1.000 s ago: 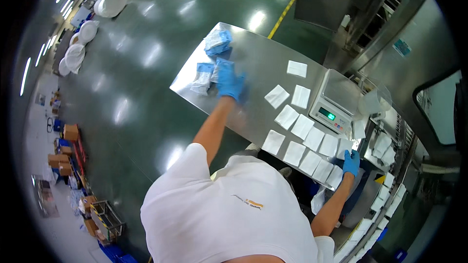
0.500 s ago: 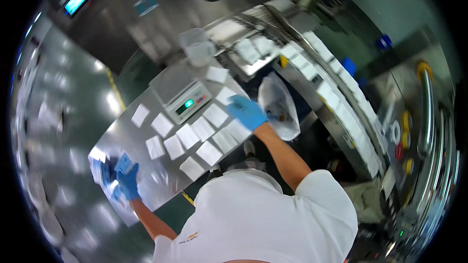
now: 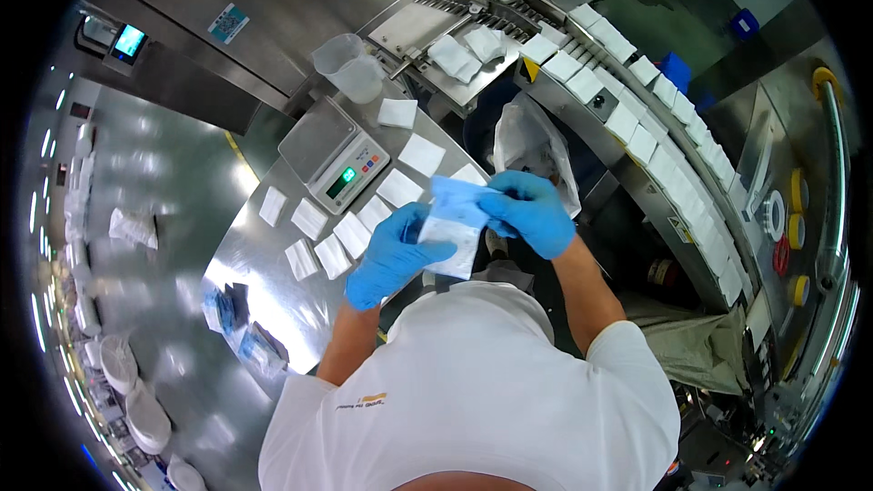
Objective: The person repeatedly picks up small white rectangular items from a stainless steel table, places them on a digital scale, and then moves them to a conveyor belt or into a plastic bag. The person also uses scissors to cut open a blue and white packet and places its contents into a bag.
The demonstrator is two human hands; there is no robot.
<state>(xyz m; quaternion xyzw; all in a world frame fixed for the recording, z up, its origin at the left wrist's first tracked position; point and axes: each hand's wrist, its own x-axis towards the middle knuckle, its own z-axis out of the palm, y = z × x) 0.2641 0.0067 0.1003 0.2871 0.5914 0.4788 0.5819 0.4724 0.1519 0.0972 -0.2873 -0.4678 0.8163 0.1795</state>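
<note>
Both my hands wear blue gloves and meet in front of my chest. My left hand (image 3: 391, 259) grips the lower side of a white and blue pouch (image 3: 452, 223), and my right hand (image 3: 530, 211) pinches its top edge. The pouch hangs above the near edge of a steel table (image 3: 273, 295). Several flat white packets (image 3: 321, 236) lie in rows on that table beside a small digital scale (image 3: 335, 157).
A clear measuring jug (image 3: 347, 67) stands behind the scale. More blue-and-white pouches (image 3: 238, 327) lie at the table's left end. A conveyor line (image 3: 659, 141) with several white packets curves along the right. An open plastic bag (image 3: 535, 141) sits below the table's right side.
My left hand left the pouches at the table's left end and came to my chest. My right hand drew back from the packets, and both hands now hold one pouch. The view has turned.
</note>
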